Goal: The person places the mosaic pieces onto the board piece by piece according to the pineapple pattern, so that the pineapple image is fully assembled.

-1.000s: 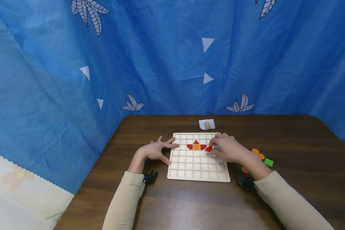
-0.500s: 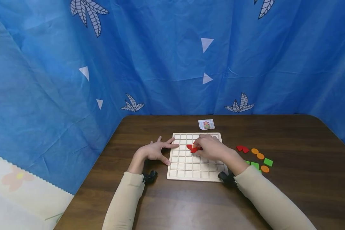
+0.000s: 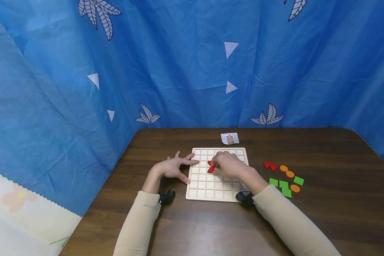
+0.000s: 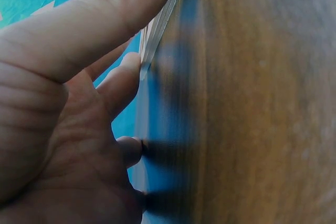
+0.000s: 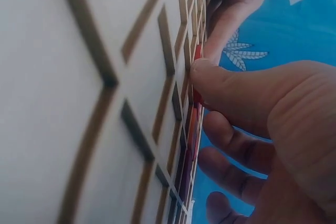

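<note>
A pale wooden grid board (image 3: 210, 185) lies on the table. My left hand (image 3: 171, 168) rests at its left edge with fingers spread, the thumb near the lower corner; the left wrist view has this thumb (image 4: 100, 24) large in front of the board's edge. Above the grid, my right hand (image 3: 231, 165) pinches a red quarter-round piece (image 3: 211, 170) between thumb and fingers. Just behind that piece another red piece (image 3: 209, 163) sits in a grid cell. My right fingers hide other pieces on the board. In the right wrist view, the thumb presses against the red piece (image 5: 198, 53).
Right of the board lie two red pieces (image 3: 270, 166), several green squares (image 3: 283, 184) and orange ovals (image 3: 289, 174). Behind the board is a small picture card (image 3: 230, 138). A blue curtain (image 3: 192, 71) hangs along the table's far edge.
My right hand has carried the red piece leftward from the board's right side to left of its middle. That uncovered the loose pieces on the table. My left hand has stayed put.
</note>
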### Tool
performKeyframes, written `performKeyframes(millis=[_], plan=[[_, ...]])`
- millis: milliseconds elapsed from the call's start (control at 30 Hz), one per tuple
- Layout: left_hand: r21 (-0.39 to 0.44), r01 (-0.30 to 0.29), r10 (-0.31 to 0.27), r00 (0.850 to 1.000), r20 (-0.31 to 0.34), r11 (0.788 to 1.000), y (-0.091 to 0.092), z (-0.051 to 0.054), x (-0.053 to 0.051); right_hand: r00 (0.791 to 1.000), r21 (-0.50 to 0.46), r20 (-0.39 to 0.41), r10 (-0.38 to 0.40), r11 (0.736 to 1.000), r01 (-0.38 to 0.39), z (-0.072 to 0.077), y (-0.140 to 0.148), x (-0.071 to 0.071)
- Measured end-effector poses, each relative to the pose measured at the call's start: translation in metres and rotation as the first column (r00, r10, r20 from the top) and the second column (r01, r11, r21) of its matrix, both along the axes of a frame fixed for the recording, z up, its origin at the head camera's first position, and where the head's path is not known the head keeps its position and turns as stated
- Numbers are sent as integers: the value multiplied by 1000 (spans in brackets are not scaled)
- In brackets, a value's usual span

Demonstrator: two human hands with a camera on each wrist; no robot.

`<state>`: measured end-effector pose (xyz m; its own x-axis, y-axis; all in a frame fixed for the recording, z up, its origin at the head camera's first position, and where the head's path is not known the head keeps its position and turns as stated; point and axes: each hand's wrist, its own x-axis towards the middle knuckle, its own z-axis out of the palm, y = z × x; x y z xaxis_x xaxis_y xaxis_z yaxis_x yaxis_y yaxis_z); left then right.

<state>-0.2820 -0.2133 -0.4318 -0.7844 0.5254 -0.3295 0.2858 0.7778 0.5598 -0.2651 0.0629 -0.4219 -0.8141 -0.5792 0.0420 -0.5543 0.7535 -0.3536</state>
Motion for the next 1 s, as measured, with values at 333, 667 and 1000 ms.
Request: performKeyframes(millis=[333, 667, 1000], plan=[[-1, -1, 1, 1000, 1, 1000, -1, -2, -1, 1000, -5, 20, -20, 1000, 20, -1, -1, 1], [7, 3, -3, 1000, 7, 1000, 0, -2, -1, 999, -26, 34, -38, 999, 39, -3, -2, 2], [9, 5, -5, 1000, 8, 1000, 0, -3, -3, 998, -43, 59, -25, 999, 27, -5, -1, 0]])
